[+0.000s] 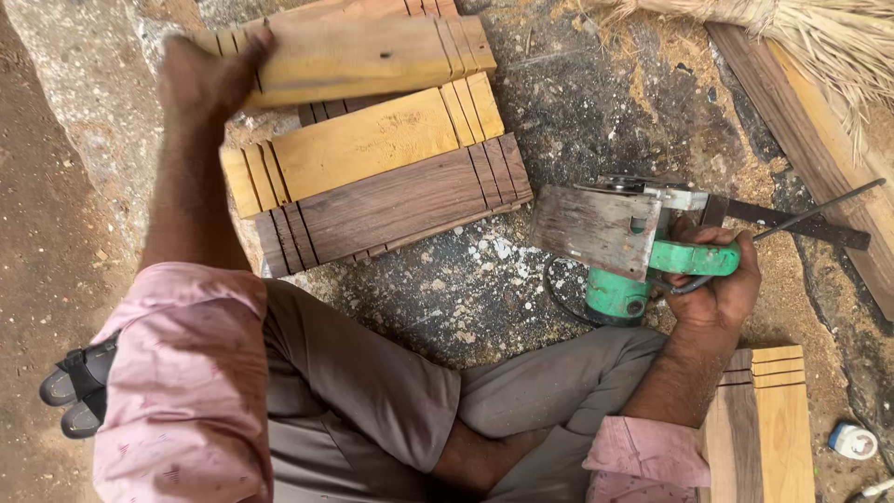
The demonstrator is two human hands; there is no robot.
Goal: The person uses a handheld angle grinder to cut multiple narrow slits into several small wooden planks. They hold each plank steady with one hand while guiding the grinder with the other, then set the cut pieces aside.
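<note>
My left hand (209, 79) grips the left end of a light wooden board (363, 56) with grooves cut near both ends, at the top of the view. Below it lie a second pale grooved board (363, 144) and a dark brown grooved board (391, 205), side by side on the ground. My right hand (717, 279) is closed around the green handle of a green power cutter (633, 247) with a worn metal base plate, resting on the ground to the right of the boards.
I sit cross-legged on a dusty concrete floor (521, 289) strewn with sawdust. Another grooved board (764, 419) lies by my right knee. A long plank (810, 140) and dry straw (829, 37) are at top right. A sandal (79, 382) is at left; a small white object (852, 440) at bottom right.
</note>
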